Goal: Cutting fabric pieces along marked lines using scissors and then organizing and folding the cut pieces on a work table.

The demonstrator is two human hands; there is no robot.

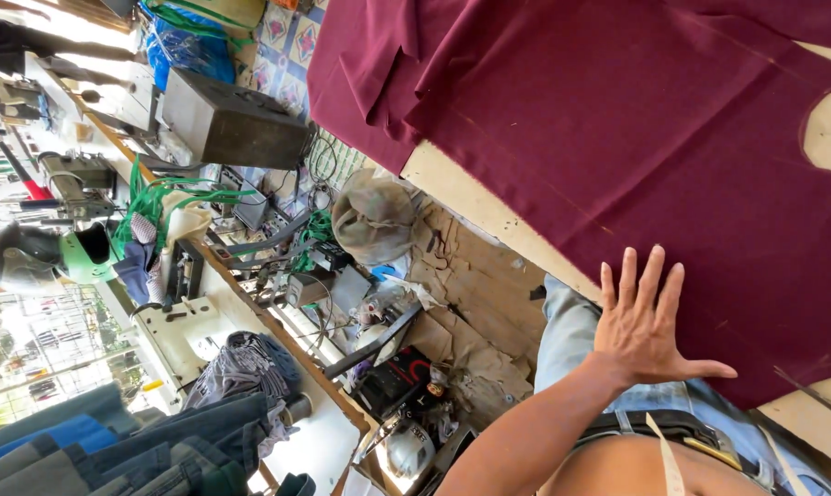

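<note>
Maroon cloth (636, 138) flat lengthwise along the table (461, 188), one hand (645, 326) spread, fingers splayed, on its edge

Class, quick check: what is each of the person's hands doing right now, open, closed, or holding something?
Left hand: not in view.
Right hand: open, fingers spread, palm flat on the maroon fabric on the table, holding nothing.

tailoring workshop. maroon fabric (636, 138) spread over a wooden cutting table (489, 207), industrial sewing machine (172, 335) on a long bench, folded denim garments (130, 450) stacked beside it, measuring tape (668, 459) hanging on the person, motors, cables and cardboard scraps cluttering the floor (470, 303).
</note>
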